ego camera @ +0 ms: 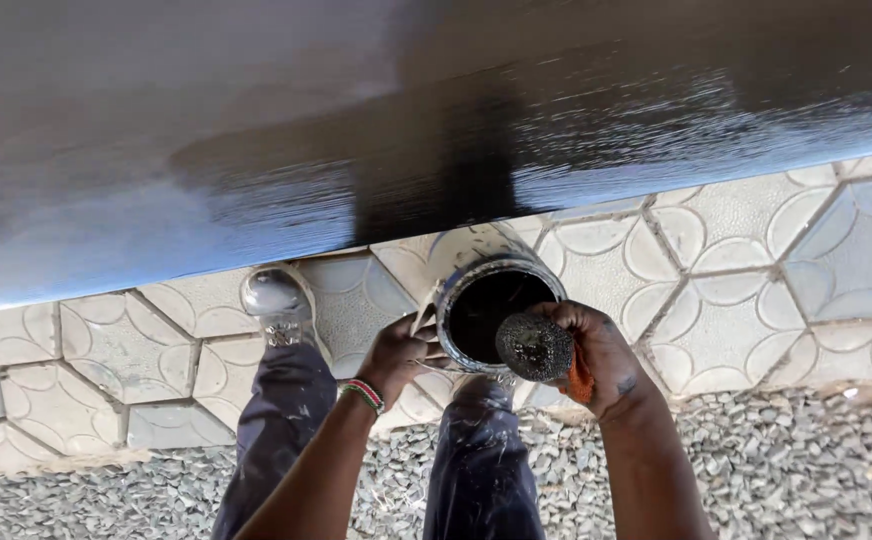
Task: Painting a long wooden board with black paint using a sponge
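1. Step in hand, as we read it: reloading the applicator w/ black coating, mid-frame, just below centre.
2. Left hand (399, 352) is curled round the near rim of the paint can (491, 305), fingers wrapped on the edge and what looks like its wire handle. Can sits tilted, mouth toward us, black liquid inside.
3. Right hand (596, 355) is closed round a rounded dark pad (534, 347), orange backing showing by the palm. Pad is at the can mouth, lower right of the rim, touching or just off it; can't tell which.
4. Large panel (436, 130) fills the top of frame: wet glossy black centre to right, dull grey at left, so approx half uncoated by our judgement.
5. Below: patterned paving (736, 270), gravel (806, 450) along the bottom, our shoe (276, 298) at left centre.
6. Next move calls for: steady can, pad loaded not dripping, then strokes overlapping the wet edge toward the grey side.
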